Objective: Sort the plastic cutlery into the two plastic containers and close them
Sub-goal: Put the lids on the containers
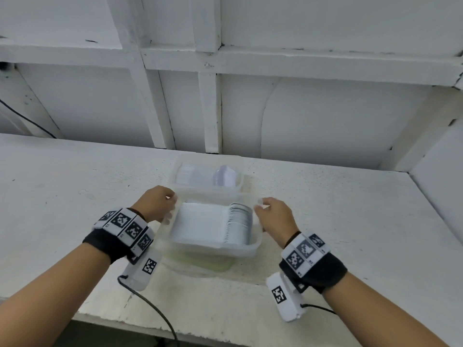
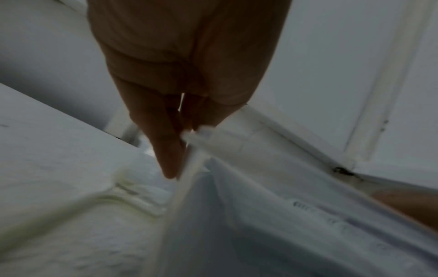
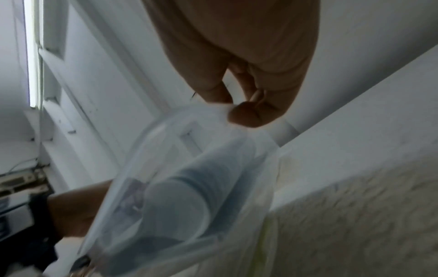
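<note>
Both hands, left hand [image 1: 156,201] and right hand [image 1: 273,216], pinch the blurred near container's [image 1: 215,249] rim.

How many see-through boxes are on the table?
2. The near box, full of white spoons, is held by the left hand and right hand. The far box sits just behind it.
</note>
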The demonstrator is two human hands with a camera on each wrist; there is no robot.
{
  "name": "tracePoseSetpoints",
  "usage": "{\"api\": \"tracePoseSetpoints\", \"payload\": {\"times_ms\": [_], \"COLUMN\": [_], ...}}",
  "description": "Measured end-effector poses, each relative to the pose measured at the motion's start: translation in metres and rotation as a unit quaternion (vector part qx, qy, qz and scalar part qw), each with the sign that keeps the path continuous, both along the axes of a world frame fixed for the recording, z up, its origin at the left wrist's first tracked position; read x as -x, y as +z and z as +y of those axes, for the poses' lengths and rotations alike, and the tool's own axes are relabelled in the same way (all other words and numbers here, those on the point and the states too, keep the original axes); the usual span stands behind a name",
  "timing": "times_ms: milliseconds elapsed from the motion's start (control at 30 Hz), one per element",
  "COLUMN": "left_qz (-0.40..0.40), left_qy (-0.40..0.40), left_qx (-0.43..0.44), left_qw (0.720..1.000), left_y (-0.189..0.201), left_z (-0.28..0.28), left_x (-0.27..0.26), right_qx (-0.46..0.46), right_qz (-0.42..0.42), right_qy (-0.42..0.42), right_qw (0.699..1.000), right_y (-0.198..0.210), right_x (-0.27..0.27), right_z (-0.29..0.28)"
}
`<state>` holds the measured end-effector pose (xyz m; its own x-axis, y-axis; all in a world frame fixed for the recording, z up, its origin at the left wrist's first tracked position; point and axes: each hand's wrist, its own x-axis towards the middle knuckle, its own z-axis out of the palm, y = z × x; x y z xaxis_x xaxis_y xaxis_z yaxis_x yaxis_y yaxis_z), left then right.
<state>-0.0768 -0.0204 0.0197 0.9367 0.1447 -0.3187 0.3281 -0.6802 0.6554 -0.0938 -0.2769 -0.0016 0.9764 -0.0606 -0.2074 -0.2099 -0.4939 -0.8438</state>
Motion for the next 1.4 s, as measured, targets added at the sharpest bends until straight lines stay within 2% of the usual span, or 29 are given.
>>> {"api": "tracePoseSetpoints", "payload": {"times_ms": [167, 267, 400, 533, 700, 767, 833, 900, 1000, 1133, 1200, 1300, 1400], "left_qz": [-0.036, -0.045, -0.018, 0.001, 0.013, 0.014, -0.007, -0.029, -0.008, 0.03, 0.043, 0.06, 0.022], "left_qy": [-0.046, -0.082, -0.129, -0.163, -0.175, -0.202, -0.244, -0.276, -0.301, -0.318, -0.347, -0.377, -0.379], "left_qx": [0.05, 0.049, 0.057, 0.041, 0.055, 0.028, -0.059, -0.14, -0.21, -0.219, -0.226, -0.244, -0.221], "left_qw": [0.997, 0.994, 0.99, 0.986, 0.983, 0.979, 0.968, 0.95, 0.93, 0.922, 0.909, 0.892, 0.898], "left_y": [0.013, 0.007, -0.01, -0.028, -0.034, -0.031, -0.031, -0.036, -0.048, -0.057, -0.057, -0.057, -0.06], "left_z": [-0.07, -0.118, -0.171, -0.202, -0.211, -0.206, -0.193, -0.174, -0.143, -0.108, -0.091, -0.068, -0.056], "left_x": [-0.007, -0.014, -0.016, -0.016, -0.015, -0.013, -0.007, 0.004, 0.027, 0.05, 0.058, 0.064, 0.064], "right_qx": [0.033, 0.068, 0.105, 0.137, 0.149, 0.176, 0.246, 0.31, 0.333, 0.311, 0.296, 0.279, 0.262], "right_qz": [-0.056, -0.027, 0.008, 0.04, 0.058, 0.068, 0.072, 0.038, -0.046, -0.137, -0.169, -0.174, -0.157], "right_qy": [-0.092, -0.118, -0.149, -0.16, -0.161, -0.145, -0.119, -0.089, -0.025, 0.107, 0.181, 0.242, 0.27], "right_qw": [0.994, 0.99, 0.983, 0.977, 0.974, 0.971, 0.959, 0.946, 0.942, 0.934, 0.923, 0.913, 0.913], "right_y": [0.019, 0.015, 0.004, -0.008, -0.013, -0.012, -0.007, 0.002, 0.014, 0.02, 0.017, 0.006, -0.005], "right_x": [0.0, 0.008, 0.024, 0.035, 0.04, 0.039, 0.039, 0.041, 0.046, 0.05, 0.05, 0.047, 0.042], "right_z": [-0.07, -0.11, -0.15, -0.176, -0.189, -0.187, -0.18, -0.166, -0.138, -0.095, -0.072, -0.042, -0.022]}}
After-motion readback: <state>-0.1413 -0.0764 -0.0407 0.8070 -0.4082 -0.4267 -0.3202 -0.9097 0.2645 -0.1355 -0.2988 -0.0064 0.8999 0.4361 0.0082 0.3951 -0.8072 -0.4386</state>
